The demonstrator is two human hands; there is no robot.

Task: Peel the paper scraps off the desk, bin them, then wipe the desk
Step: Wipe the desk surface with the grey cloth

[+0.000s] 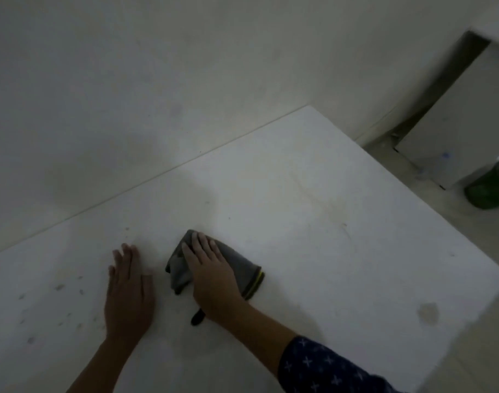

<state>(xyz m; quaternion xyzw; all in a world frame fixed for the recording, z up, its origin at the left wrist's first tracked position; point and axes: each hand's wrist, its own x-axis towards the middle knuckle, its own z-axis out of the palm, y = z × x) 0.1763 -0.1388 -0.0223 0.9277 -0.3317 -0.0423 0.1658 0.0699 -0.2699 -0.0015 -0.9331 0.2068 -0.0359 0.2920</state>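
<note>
Right hand flat, fingers straight, pressing grey cloth on white desk. Left hand at cloth's 9 o'clock, palm down, fingers straight. Green bin at 3 o'clock, contents unclear.

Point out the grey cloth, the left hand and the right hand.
grey cloth [247, 272]: head view, bare part near the striped hem.
left hand [129, 293]: head view, back of the hand.
right hand [211, 273]: head view, back of the hand.
</note>
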